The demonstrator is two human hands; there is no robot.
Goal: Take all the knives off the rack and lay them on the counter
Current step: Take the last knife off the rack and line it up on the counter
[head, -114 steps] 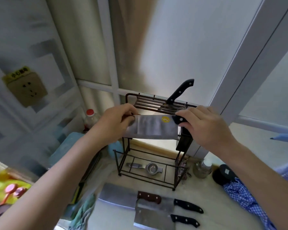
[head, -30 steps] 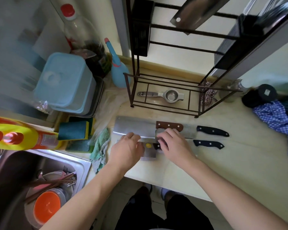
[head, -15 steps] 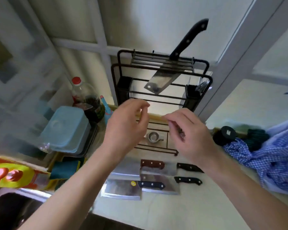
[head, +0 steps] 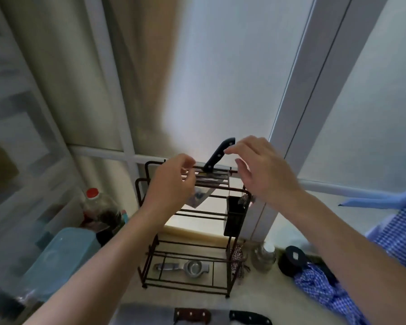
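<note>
One knife is left on the rack, standing in the top slots with its black riveted handle slanting up toward the right and its blade hanging down through the wires. I have both hands raised to it. My right hand is open, fingers spread and curved; the fingertips sit just beside the upper end of the handle, and I cannot tell whether they touch it. My left hand is loosely curled and holds nothing, its fingertips near the top rail just left of where the handle meets the rack, with the blade showing below its knuckles. The rack stands at the back edge of the counter, against the window frame. Along the front edge of the counter, at the bottom of my view, lie cleavers: one with a brown handle and one with a black handle, blades only partly visible. A metal strainer rests on the rack's bottom shelf.
</note>
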